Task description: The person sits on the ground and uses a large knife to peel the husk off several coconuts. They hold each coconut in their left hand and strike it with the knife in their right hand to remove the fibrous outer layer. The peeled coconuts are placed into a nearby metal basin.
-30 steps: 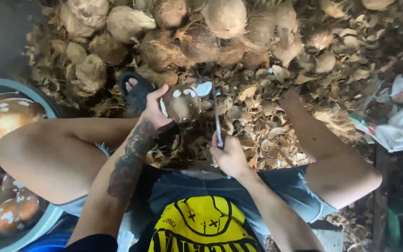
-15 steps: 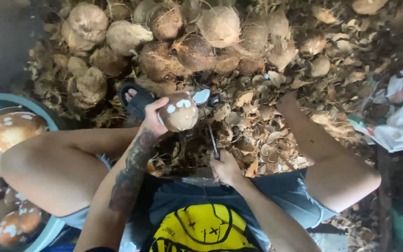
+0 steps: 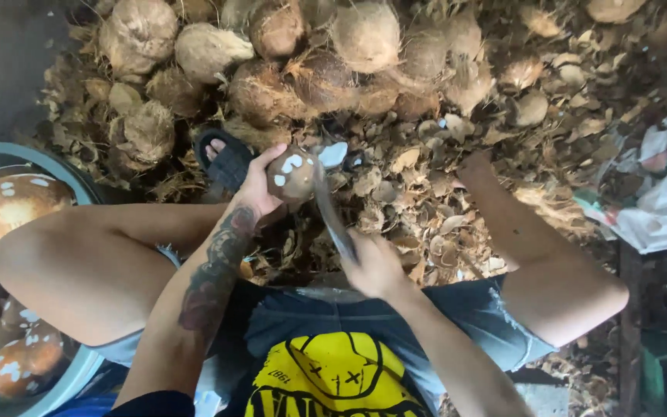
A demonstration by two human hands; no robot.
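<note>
My left hand [image 3: 256, 185] grips a brown peeled coconut [image 3: 291, 176] with white patches, held out above the shell litter between my knees. My right hand [image 3: 376, 266] holds a long knife [image 3: 330, 212], its blade running up against the right side of the coconut. A white shaving [image 3: 333, 154] sits at the coconut's upper right. My left forearm is tattooed.
A heap of husked brown coconuts [image 3: 310, 54] lies ahead. Broken shell pieces [image 3: 426, 201] cover the ground. A blue basin [image 3: 79, 371] at left holds several peeled coconuts [image 3: 13, 202]. My sandalled foot [image 3: 225, 158] rests left of the coconut. Crumpled plastic [image 3: 658, 201] lies at right.
The knife has swung up from below the coconut to lie against its right side. My left hand has kept the coconut in about the same place.
</note>
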